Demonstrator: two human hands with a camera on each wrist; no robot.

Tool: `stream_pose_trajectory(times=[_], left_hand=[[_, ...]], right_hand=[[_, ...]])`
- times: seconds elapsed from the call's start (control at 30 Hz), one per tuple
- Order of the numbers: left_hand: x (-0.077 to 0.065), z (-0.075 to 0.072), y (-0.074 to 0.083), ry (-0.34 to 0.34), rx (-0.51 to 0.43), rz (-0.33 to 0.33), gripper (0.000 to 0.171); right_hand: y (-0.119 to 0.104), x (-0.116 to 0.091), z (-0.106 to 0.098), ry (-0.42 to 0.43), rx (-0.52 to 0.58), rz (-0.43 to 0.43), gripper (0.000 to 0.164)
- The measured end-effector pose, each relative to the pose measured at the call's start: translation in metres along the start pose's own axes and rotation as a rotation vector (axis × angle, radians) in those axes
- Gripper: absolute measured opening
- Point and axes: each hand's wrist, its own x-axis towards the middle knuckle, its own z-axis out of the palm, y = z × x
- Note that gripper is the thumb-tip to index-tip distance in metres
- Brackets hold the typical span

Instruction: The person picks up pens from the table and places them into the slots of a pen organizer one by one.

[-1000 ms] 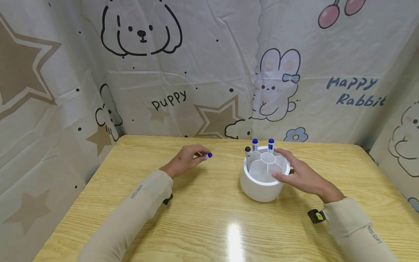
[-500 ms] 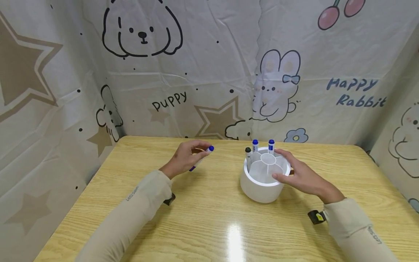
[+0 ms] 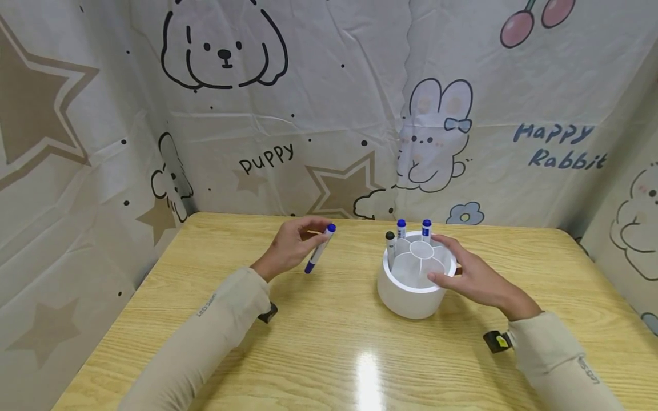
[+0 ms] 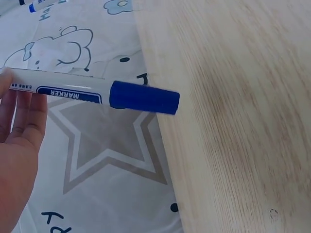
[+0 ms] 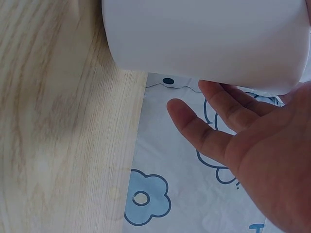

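A white marker with a blue cap (image 4: 145,97) is pinched between the thumb and fingers of my left hand (image 3: 290,246), left of the holder. It hangs tilted over the table, one blue end up at the fingertips and the other pointing down. My right hand (image 3: 478,274) grips the rim of a round white pen holder (image 3: 411,301), thumb over the near rim and fingers round the far right side. Inside the holder, a black-capped marker (image 3: 390,251) and two blue-topped markers, one at the back (image 3: 401,228) and one further right (image 3: 426,230), stand in separate compartments.
The wooden table (image 3: 329,342) runs up to a printed cloth backdrop (image 3: 329,114) behind and at both sides. Several front compartments of the holder have no marker in them. Each wrist wears a small black camera, such as the right wrist camera (image 3: 497,341).
The marker in my left hand has swung from pointing away, mostly hidden, to a steeper tilt with its lower end showing. My left hand has risen slightly; the right hand and holder stay put.
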Motion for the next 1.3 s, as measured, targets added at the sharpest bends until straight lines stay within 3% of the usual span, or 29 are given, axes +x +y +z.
stream_pose_trajectory(times=[0.7,1.3], left_hand=[[-0.0057,-0.0006,0.0035,0.123,-0.175,0.043,0.026],[-0.0070,0.0026,0.0095,0.137,-0.318,0.064,0.026]], right_hand=[[0.0025,-0.0001,0.0011,0.006,-0.013,0.011,0.082],[0.0007,-0.0002,0.0009,0.002,-0.009,0.015,0.083]])
